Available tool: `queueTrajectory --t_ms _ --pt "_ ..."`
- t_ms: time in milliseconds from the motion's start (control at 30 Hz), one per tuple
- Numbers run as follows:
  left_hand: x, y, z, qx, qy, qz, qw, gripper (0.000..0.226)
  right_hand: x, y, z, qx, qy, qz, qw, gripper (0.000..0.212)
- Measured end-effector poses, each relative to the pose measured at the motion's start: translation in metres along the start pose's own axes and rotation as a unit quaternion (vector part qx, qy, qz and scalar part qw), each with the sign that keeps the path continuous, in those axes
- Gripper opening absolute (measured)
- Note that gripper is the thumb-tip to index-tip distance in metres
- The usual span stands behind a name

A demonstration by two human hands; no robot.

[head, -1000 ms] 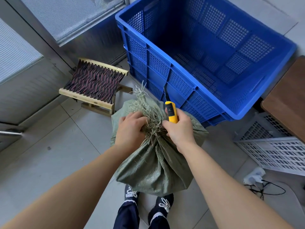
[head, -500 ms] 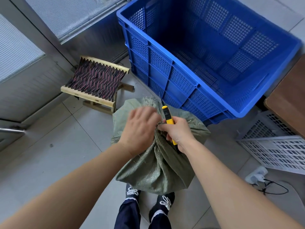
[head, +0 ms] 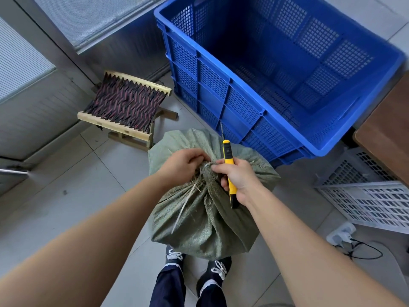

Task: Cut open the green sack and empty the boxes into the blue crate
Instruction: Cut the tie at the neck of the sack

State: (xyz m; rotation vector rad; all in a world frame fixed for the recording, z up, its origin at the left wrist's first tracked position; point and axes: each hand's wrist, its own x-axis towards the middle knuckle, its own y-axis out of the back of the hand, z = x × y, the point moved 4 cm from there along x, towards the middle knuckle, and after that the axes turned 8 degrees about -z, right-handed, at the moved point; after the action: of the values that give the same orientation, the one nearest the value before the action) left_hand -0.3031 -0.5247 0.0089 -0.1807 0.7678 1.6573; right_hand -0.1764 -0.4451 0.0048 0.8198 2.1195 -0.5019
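A green woven sack (head: 205,222) stands on the floor in front of my feet, its neck gathered and tied. My left hand (head: 183,165) pinches the frayed fibres at the knot. My right hand (head: 236,178) holds a yellow utility knife (head: 229,165) with its thin blade extended and pointing away toward the crate, and its fingertips also touch the knot. The big blue crate (head: 221,89) stands just beyond the sack; its inside looks bare. The boxes are hidden inside the sack.
A small wooden folding stool (head: 124,109) with a woven seat stands to the left near a metal door. A white plastic crate (head: 371,202) and a brown table corner (head: 385,138) are at the right. A white plug with a black cable (head: 345,238) lies on the tiles.
The tuft of frayed fibres that stood up from the knot has been pressed down. My left hand moved over onto the knot and now pinches it. The knife stays in my right hand.
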Motion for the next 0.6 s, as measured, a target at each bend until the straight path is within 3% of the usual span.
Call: queueTrajectory --t_ms 100,200,333,467,600 --pt "-0.001 -0.003 -0.002 -0.036 0.020 -0.041 0.998 0.022 0.003 0.003 0.003 0.039 -0.016 0.006 0.999 0.016" --pt "-0.004 -0.004 -0.003 0.041 0.011 -0.088 0.995 0.037 0.005 0.004 0.004 0.063 -0.026 0.006 0.998 0.016" --pt "-0.006 -0.002 0.003 0.143 -0.023 -0.048 0.988 0.037 0.008 0.004 0.005 0.066 -0.024 0.014 0.997 0.014" --pt "-0.006 -0.005 0.000 0.086 0.012 -0.058 0.995 0.021 0.007 0.003 0.002 0.050 -0.010 0.013 0.999 0.012" --pt "-0.011 -0.008 0.002 0.043 0.011 -0.071 0.996 0.022 0.006 0.001 -0.005 -0.018 0.006 0.024 1.000 0.017"
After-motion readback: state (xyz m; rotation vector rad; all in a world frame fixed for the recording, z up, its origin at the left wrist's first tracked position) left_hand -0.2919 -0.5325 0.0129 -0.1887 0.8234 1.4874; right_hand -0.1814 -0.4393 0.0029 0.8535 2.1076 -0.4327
